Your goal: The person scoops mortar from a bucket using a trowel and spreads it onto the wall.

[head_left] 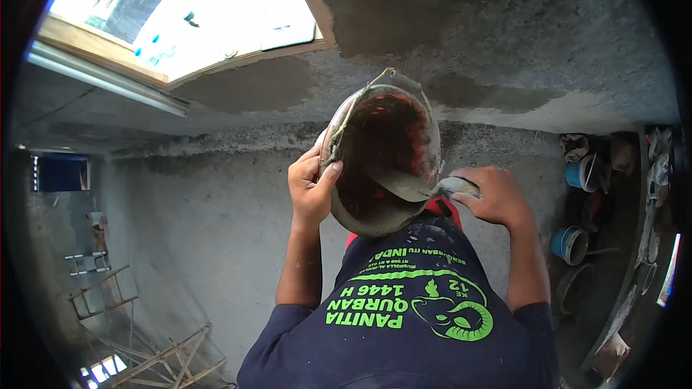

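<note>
My left hand [313, 181] grips the rim of a mortar-crusted bucket [386, 227], tilted so that its mouth faces up toward me. Dark grey residue and reddish patches coat its inside wall. A cord-like handle [355, 104] runs over the left side of the mouth. My right hand [492, 196] is closed round the handle of a trowel [404, 186]. The trowel's grey blade lies inside the bucket, against or near its lower wall; whether it touches cannot be made out.
Ahead is a grey plastered wall [497, 29] with darker damp patches and a wood-framed window opening [321, 0]. Blue buckets [569, 243] and other containers stand at the right. Wooden frames [173, 360] lie at the lower left on the concrete floor [223, 230].
</note>
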A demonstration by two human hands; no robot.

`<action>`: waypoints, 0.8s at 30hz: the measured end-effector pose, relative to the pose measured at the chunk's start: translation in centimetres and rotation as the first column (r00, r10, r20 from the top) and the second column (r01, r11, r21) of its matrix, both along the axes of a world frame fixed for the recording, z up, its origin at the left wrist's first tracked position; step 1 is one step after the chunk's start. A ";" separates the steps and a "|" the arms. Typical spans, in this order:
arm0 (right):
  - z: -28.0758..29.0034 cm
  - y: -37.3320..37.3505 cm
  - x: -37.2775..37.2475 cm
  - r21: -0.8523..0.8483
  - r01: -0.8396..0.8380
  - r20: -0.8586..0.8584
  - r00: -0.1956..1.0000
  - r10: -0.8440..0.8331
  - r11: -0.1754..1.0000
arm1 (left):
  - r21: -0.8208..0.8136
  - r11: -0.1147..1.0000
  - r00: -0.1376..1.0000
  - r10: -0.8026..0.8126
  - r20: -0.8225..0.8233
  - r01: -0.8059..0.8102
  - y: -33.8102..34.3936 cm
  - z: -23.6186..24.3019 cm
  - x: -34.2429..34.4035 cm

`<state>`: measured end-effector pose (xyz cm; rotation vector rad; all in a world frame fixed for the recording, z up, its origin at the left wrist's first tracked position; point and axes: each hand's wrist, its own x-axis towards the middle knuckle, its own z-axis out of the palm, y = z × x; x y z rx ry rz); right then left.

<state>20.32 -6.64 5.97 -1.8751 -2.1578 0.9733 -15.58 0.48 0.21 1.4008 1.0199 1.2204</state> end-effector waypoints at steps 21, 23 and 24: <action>4.2 6.0 6.9 -0.309 -0.356 0.127 0.904 0.409 0.882 | 0.290 0.945 0.980 -0.100 -0.173 0.148 -2.2 6.1 14.7; 3.9 5.6 7.7 -0.275 -0.379 0.110 0.900 0.421 0.883 | 0.285 0.946 0.979 -0.103 -0.177 0.151 -2.0 6.1 15.4; 4.0 5.2 7.8 -0.277 -0.377 0.104 0.902 0.418 0.884 | 0.283 0.947 0.978 -0.105 -0.178 0.153 -1.9 6.1 15.6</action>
